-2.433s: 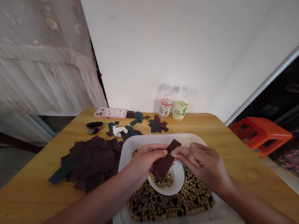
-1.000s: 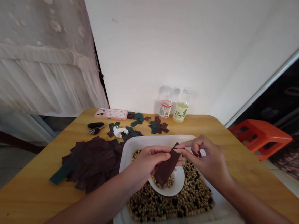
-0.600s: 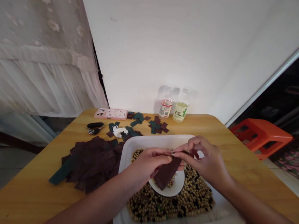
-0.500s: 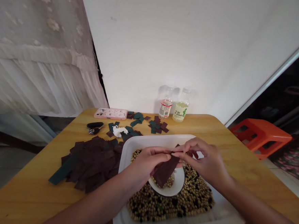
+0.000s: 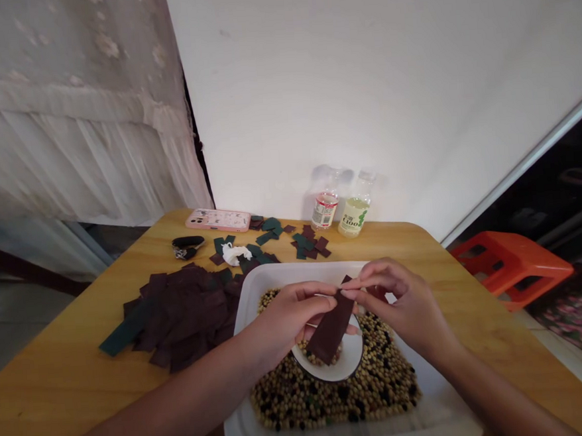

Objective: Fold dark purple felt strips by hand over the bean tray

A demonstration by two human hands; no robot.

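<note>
Strip (image 5: 330,333) dark brown, flat, oblong; left hand (image 5: 302,310) and right hand (image 5: 401,300) pinch it. Beads (image 5: 328,401) below: round, tan, black.

Operator: State the hand count.
Inspector: Two: one left hand (image 5: 292,314), one right hand (image 5: 404,306).
Operator: Strips in the fingers?
Inspector: One brown strip (image 5: 331,329). Heaped strips (image 5: 185,312) overlap; exact quantity indeterminable.
Operator: Containers?
Inspector: One tray (image 5: 239,427), one bowl (image 5: 349,357), two bottles (image 5: 353,217).
Operator: Remaining items?
Inspector: One phone (image 5: 218,220), one stool (image 5: 520,258), one tabletop (image 5: 59,393). Beads (image 5: 328,399): numerous, individually uncountable.
</note>
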